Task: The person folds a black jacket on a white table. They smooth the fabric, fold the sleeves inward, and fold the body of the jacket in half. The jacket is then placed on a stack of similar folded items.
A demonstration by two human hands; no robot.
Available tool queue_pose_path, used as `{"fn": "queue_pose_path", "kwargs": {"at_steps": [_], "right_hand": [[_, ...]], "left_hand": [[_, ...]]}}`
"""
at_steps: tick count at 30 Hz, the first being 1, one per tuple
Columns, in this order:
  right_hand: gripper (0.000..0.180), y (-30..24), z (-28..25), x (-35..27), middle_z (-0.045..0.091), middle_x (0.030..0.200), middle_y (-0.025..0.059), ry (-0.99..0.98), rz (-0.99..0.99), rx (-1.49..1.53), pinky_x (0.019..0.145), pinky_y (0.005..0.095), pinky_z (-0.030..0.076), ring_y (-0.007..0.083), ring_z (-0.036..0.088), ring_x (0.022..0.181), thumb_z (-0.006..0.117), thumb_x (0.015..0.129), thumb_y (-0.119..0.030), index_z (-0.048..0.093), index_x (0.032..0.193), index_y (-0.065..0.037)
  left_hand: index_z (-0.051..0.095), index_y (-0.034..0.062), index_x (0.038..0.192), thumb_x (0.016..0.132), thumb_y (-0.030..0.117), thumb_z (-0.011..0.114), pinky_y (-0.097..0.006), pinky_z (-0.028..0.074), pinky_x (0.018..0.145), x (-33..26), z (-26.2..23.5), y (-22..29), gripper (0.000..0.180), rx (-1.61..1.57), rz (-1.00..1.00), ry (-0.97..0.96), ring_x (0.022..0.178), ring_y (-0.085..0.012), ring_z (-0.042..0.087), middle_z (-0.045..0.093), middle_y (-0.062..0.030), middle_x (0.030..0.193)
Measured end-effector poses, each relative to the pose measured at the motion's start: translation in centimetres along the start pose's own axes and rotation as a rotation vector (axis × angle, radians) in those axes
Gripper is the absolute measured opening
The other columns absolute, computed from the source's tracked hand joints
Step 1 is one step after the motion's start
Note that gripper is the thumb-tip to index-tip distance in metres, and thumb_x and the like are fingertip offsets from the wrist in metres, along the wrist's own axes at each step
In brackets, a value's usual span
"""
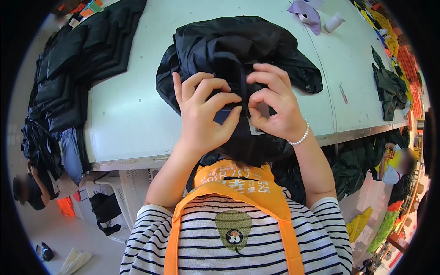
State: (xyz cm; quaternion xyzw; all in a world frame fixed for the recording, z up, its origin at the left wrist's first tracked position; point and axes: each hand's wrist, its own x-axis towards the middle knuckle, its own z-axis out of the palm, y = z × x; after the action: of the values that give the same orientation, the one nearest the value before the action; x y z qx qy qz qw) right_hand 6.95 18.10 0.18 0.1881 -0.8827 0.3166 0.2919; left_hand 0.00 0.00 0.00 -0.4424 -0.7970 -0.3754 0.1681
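Note:
A black garment of thin, slightly shiny cloth lies bunched on the pale table in front of me and hangs over its near edge. My left hand pinches the garment's dark edge with thumb and forefinger, its other fingers curled and the little finger raised. Just across from it, my right hand pinches the same strip of cloth, thumb against forefinger. A narrow dark band runs upward between the two hands. Below the right fingers a white label shows in part. Whether the band is a seam or a zipper I cannot tell.
Stacks of folded black garments cover the table's left end. At the far right lie a purple cloth, a white thread cone and a small pinkish tool. A dark garment sits at the right end. Other people are at both sides.

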Motion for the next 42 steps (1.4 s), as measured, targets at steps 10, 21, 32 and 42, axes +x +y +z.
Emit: {"fn": "queue_pose_path", "kwargs": {"at_steps": [10,21,32,42], "right_hand": [[0.019,0.2,0.6,0.8,0.058,0.117,0.0065,0.040,-0.006,-0.030,0.093,0.0370,0.042,0.0301,0.046,0.120,0.067,0.060,0.002,0.053,0.068,-0.008],[0.019,0.8,1.0,0.9,0.058,0.119,0.0075,0.010,-0.004,0.028,0.091,0.0355,0.045,0.0301,0.047,0.119,0.067,0.060,0.003,0.053,0.070,-0.006],[0.018,1.0,1.5,0.4,0.057,0.123,0.0095,0.067,-0.003,0.024,0.089,0.0351,0.045,0.0300,0.052,0.112,0.065,0.063,0.004,0.054,0.074,-0.005],[0.017,0.6,1.8,0.2,0.054,0.125,0.0109,0.094,0.074,0.147,0.088,0.0345,0.043,0.0292,0.052,0.106,0.065,0.067,0.001,0.053,0.077,-0.006]], "left_hand": [[0.066,0.0140,0.071,0.063,0.011,0.072,-0.056,0.015,0.109,0.7,0.6,-0.9,0.011,-0.031,0.071,-0.008,0.102,-0.0202,0.054,0.063,0.0050,0.084],[0.065,0.0107,0.069,0.063,0.009,0.071,-0.058,0.016,0.109,1.0,0.5,-1.1,0.009,-0.087,-0.092,-0.106,0.105,-0.0203,0.054,0.065,0.0039,0.087],[0.070,0.0102,0.077,0.066,0.012,0.070,-0.066,0.014,0.105,0.8,1.5,-1.6,0.010,-0.142,-0.095,-0.155,0.104,-0.0220,0.053,0.066,0.0019,0.088],[0.067,0.0110,0.078,0.064,0.010,0.073,-0.064,0.013,0.106,0.5,1.8,-2.1,0.015,-0.188,-0.050,-0.101,0.107,-0.0235,0.050,0.060,0.0024,0.091]]}}
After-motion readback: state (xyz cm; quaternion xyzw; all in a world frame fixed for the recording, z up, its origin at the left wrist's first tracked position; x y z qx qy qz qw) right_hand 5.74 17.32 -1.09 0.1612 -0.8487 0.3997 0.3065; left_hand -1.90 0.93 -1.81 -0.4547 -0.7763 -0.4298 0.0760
